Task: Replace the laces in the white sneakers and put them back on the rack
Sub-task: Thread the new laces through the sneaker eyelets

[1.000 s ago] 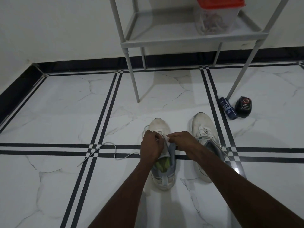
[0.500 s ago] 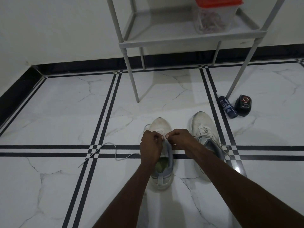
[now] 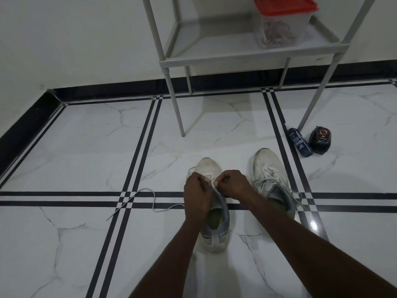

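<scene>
Hands meet over the tongue of the white mesh sneaker with the grey heel collar (image 3: 211,168), which stands on the white marble-look floor tile (image 3: 86,147) in front of the person. The left hand (image 3: 196,193) and the right hand (image 3: 232,183) each have fingers curled in a narrow pinch on the white fabric lace (image 3: 212,183) near the upper eyelets; which eyelet is being worked is hidden by the knuckles. A loose tail of that lace trails left across the black floor stripes. The second white sneaker (image 3: 268,168), already laced, stands just beside on the right. The grey metal rack (image 3: 247,54) stands behind, well apart from both shoes, carrying a clear plastic tub with a red lid (image 3: 281,22).

Risk from here, as I judge it: a hard pull could drag the long tail through and leave the two ends uneven, or tip the light shoe sideways, since nothing pins it down. The dim light may also cause a skipped eyelet.
</scene>
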Demonstrator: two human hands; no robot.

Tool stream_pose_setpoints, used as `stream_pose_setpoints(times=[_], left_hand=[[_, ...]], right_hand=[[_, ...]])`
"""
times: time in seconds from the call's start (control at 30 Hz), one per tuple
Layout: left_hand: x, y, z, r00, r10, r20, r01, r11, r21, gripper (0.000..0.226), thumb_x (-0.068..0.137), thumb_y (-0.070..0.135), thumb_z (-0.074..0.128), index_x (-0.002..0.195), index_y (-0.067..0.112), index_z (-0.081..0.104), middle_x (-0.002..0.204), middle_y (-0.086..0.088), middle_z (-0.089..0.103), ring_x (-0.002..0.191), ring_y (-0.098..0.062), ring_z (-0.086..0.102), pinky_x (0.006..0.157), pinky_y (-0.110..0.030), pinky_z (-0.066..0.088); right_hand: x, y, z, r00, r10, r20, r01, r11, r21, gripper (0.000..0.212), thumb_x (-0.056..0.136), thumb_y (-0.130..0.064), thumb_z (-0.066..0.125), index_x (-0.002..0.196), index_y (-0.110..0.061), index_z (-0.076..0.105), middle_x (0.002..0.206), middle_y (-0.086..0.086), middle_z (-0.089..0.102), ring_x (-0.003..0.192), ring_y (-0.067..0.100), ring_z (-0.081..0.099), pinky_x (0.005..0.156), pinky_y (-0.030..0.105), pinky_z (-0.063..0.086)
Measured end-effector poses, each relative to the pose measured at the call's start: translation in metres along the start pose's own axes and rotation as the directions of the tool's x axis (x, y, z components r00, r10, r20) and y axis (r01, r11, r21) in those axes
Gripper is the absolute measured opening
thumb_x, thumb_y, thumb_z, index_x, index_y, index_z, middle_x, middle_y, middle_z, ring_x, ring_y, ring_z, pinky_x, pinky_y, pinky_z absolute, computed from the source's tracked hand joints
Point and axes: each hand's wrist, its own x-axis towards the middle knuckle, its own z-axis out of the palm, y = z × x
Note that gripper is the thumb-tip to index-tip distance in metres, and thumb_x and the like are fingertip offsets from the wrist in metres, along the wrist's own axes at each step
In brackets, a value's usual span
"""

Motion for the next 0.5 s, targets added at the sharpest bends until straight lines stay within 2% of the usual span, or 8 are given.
stream_pose_setpoints(times=[0.07, 0.13, 0.2, 0.27, 0.37, 0.43, 0.5], left_hand=[[-0.003, 0.002, 0.000, 1.000, -0.014, 0.009, 0.014, 1.000, 0.018, 0.013, 0.095, 0.020, 0.059, 0.083, 0.014, 0.059, 0.077, 0.004, 0.062, 0.074, -0.015, 0.060, 0.070, -0.031, 0.050], [-0.007, 0.004, 0.001, 1.000, -0.024, 0.011, 0.023, 0.999, 0.025, 0.017, 0.092, 0.025, 0.062, 0.080, 0.014, 0.061, 0.074, 0.003, 0.063, 0.071, -0.015, 0.061, 0.068, -0.030, 0.050], [-0.013, 0.005, 0.001, 0.999, -0.040, 0.013, 0.039, 0.999, 0.027, 0.020, 0.090, 0.031, 0.065, 0.080, 0.013, 0.066, 0.075, 0.003, 0.065, 0.072, -0.013, 0.061, 0.070, -0.027, 0.050], [-0.017, 0.003, 0.001, 0.999, -0.043, 0.032, 0.042, 0.999, 0.023, 0.024, 0.090, 0.036, 0.066, 0.081, 0.014, 0.069, 0.075, 0.003, 0.065, 0.072, -0.011, 0.061, 0.069, -0.023, 0.048], [-0.017, 0.002, -0.001, 0.997, -0.042, 0.057, 0.040, 0.999, 0.033, 0.021, 0.088, 0.034, 0.068, 0.082, 0.015, 0.074, 0.077, 0.005, 0.069, 0.072, -0.008, 0.062, 0.066, -0.019, 0.044], [-0.017, 0.002, -0.002, 0.998, -0.031, 0.058, 0.029, 0.999, 0.037, 0.019, 0.087, 0.031, 0.068, 0.082, 0.015, 0.077, 0.076, 0.005, 0.072, 0.070, -0.008, 0.064, 0.068, -0.022, 0.048], [-0.017, 0.005, -0.003, 0.998, -0.020, 0.060, 0.018, 0.999, 0.044, 0.018, 0.088, 0.029, 0.067, 0.082, 0.014, 0.076, 0.076, 0.004, 0.072, 0.069, -0.009, 0.065, 0.070, -0.024, 0.051]], right_hand=[[-0.001, -0.001, 0.001, 0.999, -0.034, 0.005, 0.034, 0.997, -0.066, 0.011, 0.086, -0.018, 0.069, 0.076, -0.019, 0.071, 0.085, 0.001, 0.073, 0.090, 0.024, 0.070, 0.086, 0.037, 0.057], [-0.003, -0.005, 0.002, 0.999, -0.041, 0.032, 0.046, 0.987, -0.156, 0.016, 0.092, -0.017, 0.061, 0.092, -0.007, 0.073, 0.099, 0.008, 0.073, 0.098, 0.025, 0.067, 0.083, 0.030, 0.052], [-0.006, -0.007, 0.002, 0.996, -0.035, 0.083, 0.052, 0.974, -0.220, 0.024, 0.095, -0.015, 0.054, 0.103, 0.004, 0.068, 0.108, 0.014, 0.070, 0.103, 0.029, 0.063, 0.086, 0.033, 0.048], [-0.005, -0.006, 0.000, 0.992, -0.030, 0.121, 0.058, 0.970, -0.235, 0.024, 0.097, -0.015, 0.051, 0.105, 0.003, 0.064, 0.110, 0.015, 0.067, 0.105, 0.029, 0.062, 0.091, 0.037, 0.048], [-0.001, -0.004, -0.010, 0.986, -0.029, 0.167, 0.057, 0.985, -0.165, 0.019, 0.093, -0.008, 0.050, 0.094, 0.006, 0.063, 0.097, 0.022, 0.068, 0.094, 0.035, 0.067, 0.088, 0.047, 0.055], [0.000, -0.006, -0.021, 0.984, 0.019, 0.176, -0.020, 1.000, 0.000, 0.016, 0.095, -0.003, 0.049, 0.084, 0.001, 0.060, 0.085, 0.021, 0.065, 0.081, 0.031, 0.067, 0.085, 0.048, 0.058], [0.007, -0.005, -0.038, 0.993, 0.071, 0.092, -0.086, 0.982, 0.166, 0.021, 0.097, 0.000, 0.047, 0.078, -0.007, 0.054, 0.083, 0.016, 0.060, 0.081, 0.030, 0.065, 0.086, 0.050, 0.057]])
